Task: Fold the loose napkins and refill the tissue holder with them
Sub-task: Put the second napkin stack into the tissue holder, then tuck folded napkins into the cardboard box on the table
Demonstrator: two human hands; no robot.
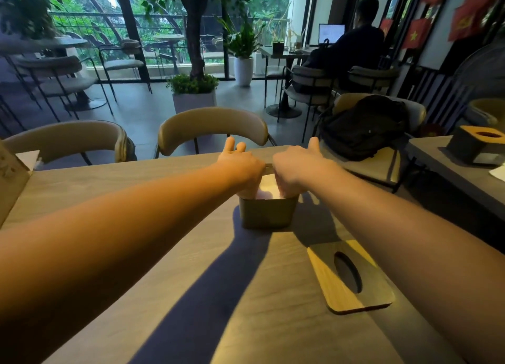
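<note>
L hand [240, 169] & R hand [295, 172] reach fingers into tissue holder [267, 213] onto napkins [266, 193]; grips hidden, can't tell.

A grey-brown wood-grain table [136, 199] has 2 beige curved-back padded chairs [211, 126] at its far edge. A black fabric backpack [366, 128] sits on a chair to the right. Beyond, a dark-trunked tree [194, 44] stands in a white square planter [194, 101]. A seated person [358, 44] faces an open laptop [331, 33] near red star flags [416, 33].
</note>
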